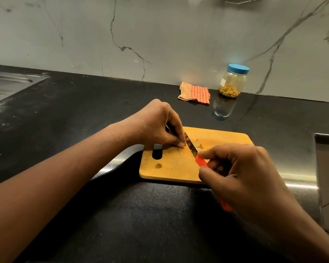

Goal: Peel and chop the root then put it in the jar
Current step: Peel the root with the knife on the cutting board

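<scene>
Black counter (84, 114), cloth (195, 93) and jar (234, 82) behind board (171, 168), left hand (158, 124) pinching root (198, 144) (half hidden), right hand (241, 171) gripping knife (192, 148).

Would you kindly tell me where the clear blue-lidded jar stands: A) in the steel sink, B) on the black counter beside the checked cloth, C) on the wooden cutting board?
B: the clear blue-lidded jar stands on the black stone counter by the wall, just right of the orange checked cloth.
</scene>
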